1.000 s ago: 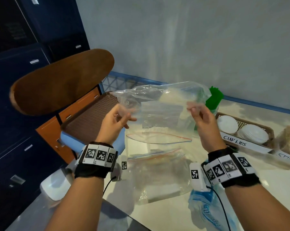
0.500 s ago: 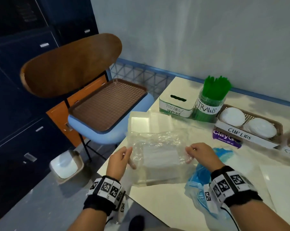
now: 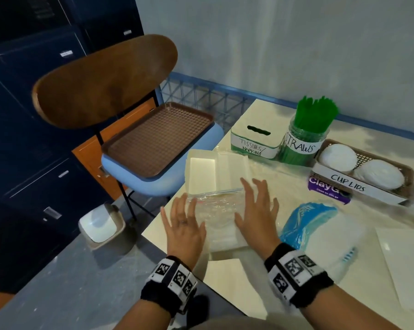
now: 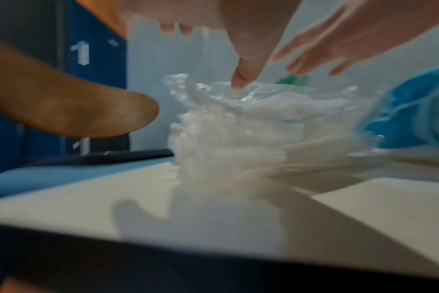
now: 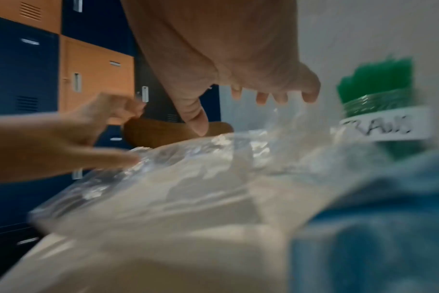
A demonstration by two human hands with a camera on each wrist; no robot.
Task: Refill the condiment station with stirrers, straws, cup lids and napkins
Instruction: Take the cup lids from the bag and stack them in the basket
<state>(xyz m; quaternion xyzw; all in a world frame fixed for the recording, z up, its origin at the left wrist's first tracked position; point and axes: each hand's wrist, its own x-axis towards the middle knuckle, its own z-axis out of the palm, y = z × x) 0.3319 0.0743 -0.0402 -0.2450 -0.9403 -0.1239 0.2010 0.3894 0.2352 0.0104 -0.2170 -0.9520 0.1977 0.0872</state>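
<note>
A clear crumpled zip bag (image 3: 216,210) (image 4: 251,119) (image 5: 188,168) lies on the cream table (image 3: 260,282) near its left edge, over other clear bags. My left hand (image 3: 182,220) hovers at its left side, fingers spread and straight. My right hand (image 3: 256,210) is at its right side, fingers spread over the plastic. Neither hand grips anything. Behind stand the white box labelled tissues/napkins (image 3: 253,141), the jar of green straws (image 3: 306,136) (image 5: 379,99) and the cup lids basket (image 3: 401,184) with white lids (image 3: 337,158).
A white divided tray (image 3: 213,172) lies just beyond the bag. A blue plastic pack (image 3: 306,220) sits right of my right hand, a purple box (image 3: 325,189) behind it. Left of the table stands a chair (image 3: 105,79) carrying a brown tray (image 3: 158,139).
Both hands lowered the clear bag from in front of me onto the table, then let go and spread their fingers flat beside it.
</note>
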